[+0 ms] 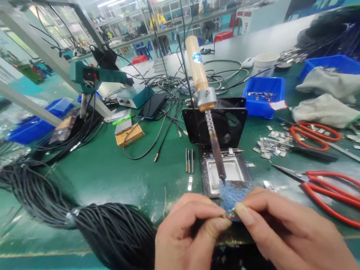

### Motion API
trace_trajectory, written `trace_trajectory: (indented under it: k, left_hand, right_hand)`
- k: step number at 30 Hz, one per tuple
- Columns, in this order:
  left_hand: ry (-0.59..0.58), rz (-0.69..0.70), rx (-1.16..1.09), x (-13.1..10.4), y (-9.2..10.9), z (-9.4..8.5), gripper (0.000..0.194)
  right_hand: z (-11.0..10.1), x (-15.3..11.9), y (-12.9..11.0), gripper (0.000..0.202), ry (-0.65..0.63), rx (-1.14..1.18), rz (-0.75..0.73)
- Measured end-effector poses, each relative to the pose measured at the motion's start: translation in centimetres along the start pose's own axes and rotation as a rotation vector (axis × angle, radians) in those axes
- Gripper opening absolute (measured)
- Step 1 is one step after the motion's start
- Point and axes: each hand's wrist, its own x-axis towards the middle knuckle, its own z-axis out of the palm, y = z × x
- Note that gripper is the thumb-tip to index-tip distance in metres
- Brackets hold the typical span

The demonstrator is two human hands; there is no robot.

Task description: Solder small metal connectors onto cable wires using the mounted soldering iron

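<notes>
At the bench's front edge, my left hand (190,234) pinches what looks like a cable end with thin coloured wires (231,215) at thumb and forefinger. My right hand (276,224) is closed too, its thumb and forefinger pinching the same wires from the right. Fingers cover most of the held piece. Just behind the fingertips lies a worn blue pad (234,191). Above the pad, a soldering iron (208,105) with a wooden handle stands clamped, tip pointing down. A metal tray (225,171) sits under the iron.
On the left lies a thick bundle of black cables (106,231). Red-handled scissors (342,198) and loose metal connector shells (274,143) are to the right. Behind the iron stands a black fan (192,127); a blue bin (264,96) holds small parts. Loose cables cross the back.
</notes>
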Motion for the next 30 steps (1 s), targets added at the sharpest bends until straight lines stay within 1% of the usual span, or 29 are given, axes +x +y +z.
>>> trace_trajectory:
  k: [2,4,8,11,15,17,18,20,22,27,30]
  left_hand:
    - [-0.017,0.067,0.076,-0.2,0.4,-0.4,0.015]
    - [-0.037,0.108,0.144,-0.3,0.8,-0.6,0.015]
    - [-0.078,0.134,0.184,-0.4,1.4,-0.9,0.015]
    - [-0.071,0.107,0.197,-0.8,1.4,-0.9,0.012]
    - [-0.031,0.053,0.184,-1.4,0.9,-0.7,0.009]
    - [-0.028,0.076,0.166,-1.6,0.6,-0.7,0.012]
    - [-0.042,0.107,0.175,-1.6,0.4,-0.7,0.015]
    - [-0.098,0.187,0.229,-1.5,0.3,-0.8,0.021]
    - [-0.138,0.242,0.287,-1.4,0.3,-1.0,0.022]
    - [-0.17,0.276,0.355,-1.4,0.3,-1.2,0.023]
    - [-0.201,0.322,0.342,-1.4,0.0,-1.2,0.027]
  right_hand:
    - [-0.1,-0.3,-0.1,0.025,0.004,0.0,-0.036]
    - [-0.2,-0.5,-0.2,0.024,-0.001,0.009,-0.038]
    - [-0.2,-0.9,-0.5,0.025,0.008,0.011,-0.017]
    - [0.0,-1.2,-1.0,0.029,0.015,0.047,0.115]
    - [0.4,-1.1,-1.8,0.041,-0.042,0.25,0.392]
    - [0.5,-0.9,-2.1,0.046,-0.082,0.335,0.493]
    - [0.6,-0.8,-2.2,0.048,-0.097,0.36,0.518]
    - [0.6,-0.7,-2.4,0.049,-0.107,0.382,0.525]
    - [0.5,-0.6,-2.5,0.049,-0.104,0.378,0.515]
    - [0.5,-0.8,-2.2,0.043,-0.081,0.329,0.468]
    - [0.4,-0.9,-1.8,0.036,-0.075,0.299,0.428]
